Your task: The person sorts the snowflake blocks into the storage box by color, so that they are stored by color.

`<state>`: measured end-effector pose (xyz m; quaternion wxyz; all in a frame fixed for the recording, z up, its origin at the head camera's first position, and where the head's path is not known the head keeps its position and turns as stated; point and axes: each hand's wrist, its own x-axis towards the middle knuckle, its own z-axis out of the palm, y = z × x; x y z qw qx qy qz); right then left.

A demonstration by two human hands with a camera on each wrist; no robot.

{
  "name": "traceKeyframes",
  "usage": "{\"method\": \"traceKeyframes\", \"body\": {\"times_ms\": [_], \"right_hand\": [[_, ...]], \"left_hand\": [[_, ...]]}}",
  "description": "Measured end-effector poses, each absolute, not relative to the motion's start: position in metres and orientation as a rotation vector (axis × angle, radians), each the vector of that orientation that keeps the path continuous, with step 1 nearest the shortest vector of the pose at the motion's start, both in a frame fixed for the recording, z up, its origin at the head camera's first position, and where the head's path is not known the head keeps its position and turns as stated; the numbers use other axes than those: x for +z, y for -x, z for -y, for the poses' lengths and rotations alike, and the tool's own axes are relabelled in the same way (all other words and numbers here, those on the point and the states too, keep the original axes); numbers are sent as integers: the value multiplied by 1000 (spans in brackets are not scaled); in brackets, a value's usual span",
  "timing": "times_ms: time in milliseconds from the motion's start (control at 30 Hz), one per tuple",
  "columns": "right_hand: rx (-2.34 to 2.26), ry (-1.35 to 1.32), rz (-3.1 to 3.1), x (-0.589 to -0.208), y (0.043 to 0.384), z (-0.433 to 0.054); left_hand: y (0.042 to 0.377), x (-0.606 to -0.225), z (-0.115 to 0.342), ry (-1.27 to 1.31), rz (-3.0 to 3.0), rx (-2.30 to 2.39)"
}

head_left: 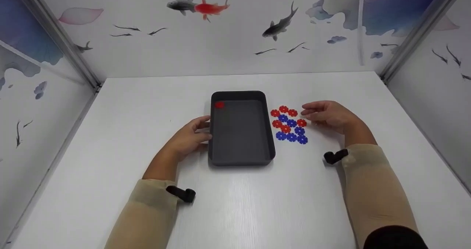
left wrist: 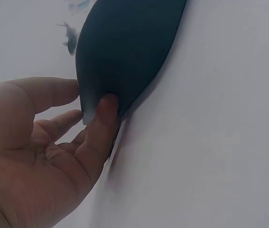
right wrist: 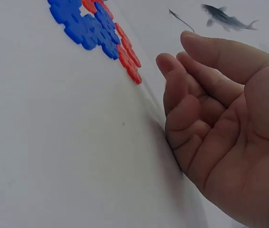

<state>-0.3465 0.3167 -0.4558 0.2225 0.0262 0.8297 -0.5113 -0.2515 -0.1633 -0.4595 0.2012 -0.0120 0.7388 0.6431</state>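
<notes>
My left hand (head_left: 188,138) holds a dark grey rectangular tray (head_left: 270,146) at its left wall. The left wrist view shows thumb and bent fingers against the outer wall of the tray (left wrist: 125,42). A red notched plastic disc (head_left: 219,105) lies in the tray's far left corner. To the right of the tray is a flat cluster of red and blue flower-shaped notched discs (head_left: 291,137). My right hand (head_left: 329,114) is just right of this cluster, fingers loosely bent and holding nothing. Blue discs (right wrist: 77,28) appear beyond the fingertips in the right wrist view.
A white table (head_left: 235,205) extends around the tray. Panels with painted fish (head_left: 211,8) stand at the back and both sides, with metal posts (head_left: 415,35) at the corners. Black wrist devices (head_left: 182,194) sit on both sleeves.
</notes>
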Motion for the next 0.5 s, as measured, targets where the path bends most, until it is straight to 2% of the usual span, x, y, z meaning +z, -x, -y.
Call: {"method": "traceKeyframes", "body": {"times_ms": [500], "right_hand": [[-1115,-16,-2448,-462,349,-309]], "left_hand": [[251,-459,166,19,-2059,1791]]}}
